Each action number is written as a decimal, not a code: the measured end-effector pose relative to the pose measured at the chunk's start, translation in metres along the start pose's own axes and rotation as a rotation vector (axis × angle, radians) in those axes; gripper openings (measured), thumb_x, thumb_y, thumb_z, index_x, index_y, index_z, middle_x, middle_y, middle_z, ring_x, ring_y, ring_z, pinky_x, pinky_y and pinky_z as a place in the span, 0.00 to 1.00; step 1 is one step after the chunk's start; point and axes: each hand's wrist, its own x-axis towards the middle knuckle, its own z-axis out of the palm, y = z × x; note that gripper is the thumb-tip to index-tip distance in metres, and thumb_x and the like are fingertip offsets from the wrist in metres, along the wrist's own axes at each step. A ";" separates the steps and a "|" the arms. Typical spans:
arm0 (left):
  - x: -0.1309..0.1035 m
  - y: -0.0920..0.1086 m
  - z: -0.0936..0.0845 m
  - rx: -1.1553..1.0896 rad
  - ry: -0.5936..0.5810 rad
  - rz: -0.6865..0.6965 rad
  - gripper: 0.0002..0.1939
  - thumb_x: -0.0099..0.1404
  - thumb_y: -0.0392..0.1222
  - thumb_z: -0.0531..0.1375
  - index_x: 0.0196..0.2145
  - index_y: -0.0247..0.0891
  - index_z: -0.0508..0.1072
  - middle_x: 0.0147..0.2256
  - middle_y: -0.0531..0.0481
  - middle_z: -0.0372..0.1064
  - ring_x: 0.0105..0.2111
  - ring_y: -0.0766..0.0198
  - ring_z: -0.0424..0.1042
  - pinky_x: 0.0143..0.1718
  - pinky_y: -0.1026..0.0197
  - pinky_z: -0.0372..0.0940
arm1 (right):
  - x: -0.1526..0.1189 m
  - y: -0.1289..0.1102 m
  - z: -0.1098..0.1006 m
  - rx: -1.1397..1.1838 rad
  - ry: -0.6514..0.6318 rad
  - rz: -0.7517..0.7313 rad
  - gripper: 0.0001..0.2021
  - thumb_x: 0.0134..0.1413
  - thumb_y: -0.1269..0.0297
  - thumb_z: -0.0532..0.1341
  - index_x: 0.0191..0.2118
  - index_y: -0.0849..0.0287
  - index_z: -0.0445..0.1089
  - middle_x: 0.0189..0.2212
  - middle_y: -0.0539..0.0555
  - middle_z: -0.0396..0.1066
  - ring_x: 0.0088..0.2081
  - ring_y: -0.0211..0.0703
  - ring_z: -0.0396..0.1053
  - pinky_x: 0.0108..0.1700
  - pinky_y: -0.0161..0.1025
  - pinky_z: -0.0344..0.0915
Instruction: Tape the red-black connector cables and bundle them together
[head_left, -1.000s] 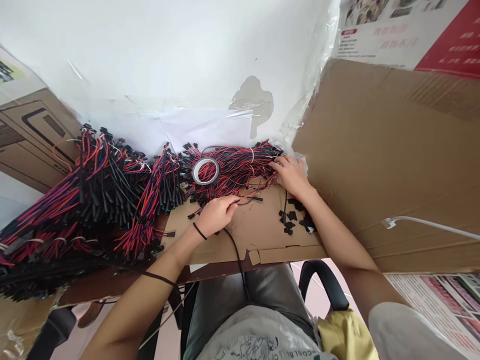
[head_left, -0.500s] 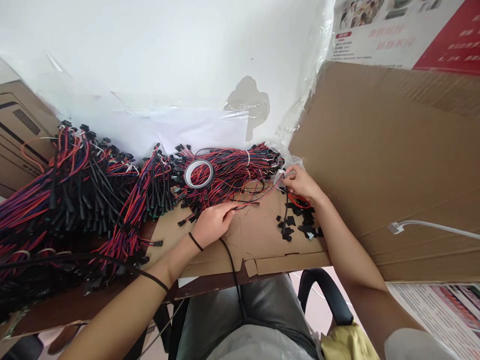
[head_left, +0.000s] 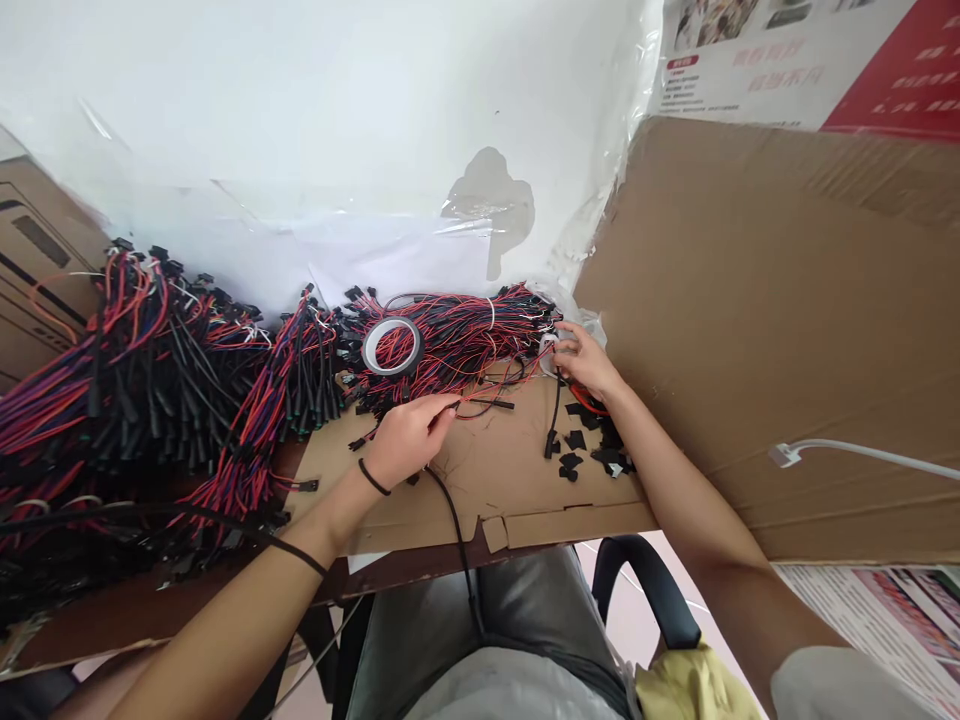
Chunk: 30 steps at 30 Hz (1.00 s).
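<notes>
My left hand [head_left: 412, 435] is closed in a pinch on a thin red-and-black wire [head_left: 491, 410] over the cardboard. The wire runs right towards my right hand [head_left: 586, 362], whose fingers are closed round its other end. From those fingers a short black cable [head_left: 555, 415] hangs down to the cardboard. Beside the right fingertips is a small white object [head_left: 547, 350], partly covered, whose kind I cannot make out. Behind both hands lies a tied bundle of red and black wires [head_left: 457, 320] with black connectors. A roll of black tape [head_left: 392, 347] rests on that bundle.
Black tape scraps [head_left: 576, 440] and an orange wire loop [head_left: 585, 398] lie by the right forearm. More wire bundles [head_left: 165, 360] are heaped at the left. A cardboard sheet [head_left: 480, 480] covers the tabletop. A tall cardboard panel [head_left: 765, 330] stands at the right.
Both hands and the scene have shifted slightly left in view. The hanging black cable has swung left, away from the tape scraps. Both hands keep hold of the wire.
</notes>
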 end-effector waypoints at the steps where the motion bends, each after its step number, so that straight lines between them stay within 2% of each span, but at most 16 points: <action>1: 0.000 0.000 0.000 0.001 -0.004 0.003 0.16 0.67 0.41 0.50 0.44 0.36 0.76 0.43 0.45 0.76 0.43 0.58 0.76 0.47 0.55 0.69 | 0.001 0.002 -0.001 -0.038 0.017 -0.040 0.25 0.40 0.67 0.60 0.50 0.57 0.62 0.32 0.49 0.71 0.20 0.31 0.63 0.21 0.31 0.59; 4: -0.001 -0.002 -0.002 0.027 -0.002 -0.010 0.16 0.67 0.40 0.50 0.43 0.37 0.75 0.43 0.46 0.76 0.42 0.58 0.75 0.46 0.56 0.69 | 0.002 0.002 -0.006 -0.163 0.067 -0.158 0.21 0.45 0.59 0.61 0.47 0.60 0.71 0.30 0.53 0.73 0.25 0.38 0.68 0.27 0.37 0.65; 7: 0.000 -0.004 -0.006 0.084 0.033 -0.022 0.16 0.67 0.38 0.48 0.43 0.37 0.74 0.42 0.45 0.76 0.41 0.58 0.75 0.45 0.57 0.68 | 0.002 0.000 -0.012 -0.256 0.089 -0.260 0.15 0.47 0.57 0.62 0.40 0.58 0.76 0.28 0.53 0.75 0.28 0.42 0.69 0.34 0.42 0.67; 10: 0.001 -0.005 -0.011 0.131 0.052 -0.008 0.16 0.65 0.35 0.47 0.42 0.37 0.74 0.40 0.45 0.75 0.39 0.58 0.74 0.42 0.58 0.67 | 0.004 -0.002 -0.012 -0.340 0.131 -0.427 0.09 0.49 0.60 0.61 0.31 0.56 0.77 0.31 0.54 0.75 0.35 0.46 0.70 0.41 0.45 0.66; 12: 0.002 -0.006 -0.014 0.147 0.048 0.001 0.16 0.65 0.34 0.47 0.41 0.37 0.73 0.38 0.45 0.75 0.37 0.60 0.73 0.40 0.60 0.67 | 0.005 -0.002 -0.010 -0.345 0.155 -0.494 0.07 0.49 0.61 0.61 0.29 0.56 0.75 0.36 0.55 0.75 0.40 0.47 0.69 0.42 0.45 0.65; 14: 0.003 -0.007 -0.015 0.155 0.039 -0.001 0.16 0.64 0.33 0.47 0.41 0.38 0.73 0.37 0.46 0.74 0.35 0.61 0.72 0.38 0.62 0.66 | 0.008 -0.001 -0.010 -0.283 0.151 -0.441 0.08 0.49 0.60 0.60 0.29 0.57 0.73 0.35 0.54 0.74 0.38 0.45 0.69 0.40 0.43 0.65; 18: 0.004 -0.010 -0.015 0.143 0.070 -0.054 0.16 0.63 0.33 0.48 0.42 0.39 0.73 0.36 0.48 0.73 0.34 0.62 0.71 0.38 0.62 0.65 | 0.011 0.001 -0.018 -0.094 0.040 -0.199 0.09 0.48 0.58 0.59 0.29 0.58 0.69 0.23 0.48 0.68 0.26 0.38 0.65 0.35 0.38 0.65; 21: 0.005 -0.013 -0.015 0.061 0.094 -0.099 0.17 0.62 0.33 0.47 0.41 0.37 0.73 0.33 0.48 0.73 0.32 0.62 0.71 0.38 0.62 0.65 | 0.013 0.002 -0.027 -0.138 0.042 -0.180 0.09 0.47 0.59 0.59 0.30 0.59 0.70 0.22 0.49 0.69 0.24 0.37 0.63 0.33 0.37 0.64; 25: 0.007 -0.015 -0.017 -0.064 0.124 -0.184 0.17 0.63 0.34 0.46 0.40 0.36 0.73 0.30 0.49 0.72 0.26 0.66 0.69 0.34 0.64 0.66 | 0.010 0.002 -0.035 -0.435 0.182 -0.302 0.09 0.52 0.63 0.55 0.32 0.60 0.72 0.28 0.54 0.74 0.30 0.43 0.67 0.38 0.41 0.65; 27: 0.008 -0.015 -0.019 -0.092 0.138 -0.214 0.16 0.64 0.36 0.46 0.40 0.36 0.73 0.30 0.49 0.72 0.25 0.67 0.69 0.33 0.64 0.66 | 0.005 -0.001 -0.033 -0.603 0.205 -0.424 0.11 0.50 0.69 0.54 0.35 0.60 0.73 0.37 0.58 0.75 0.39 0.49 0.69 0.45 0.46 0.64; 30: 0.009 -0.016 -0.022 -0.080 0.071 -0.180 0.16 0.64 0.38 0.48 0.40 0.36 0.75 0.33 0.48 0.74 0.27 0.66 0.71 0.33 0.64 0.66 | -0.009 -0.013 -0.022 -0.746 0.234 -0.638 0.20 0.46 0.77 0.53 0.44 0.59 0.73 0.51 0.60 0.69 0.51 0.54 0.63 0.52 0.52 0.59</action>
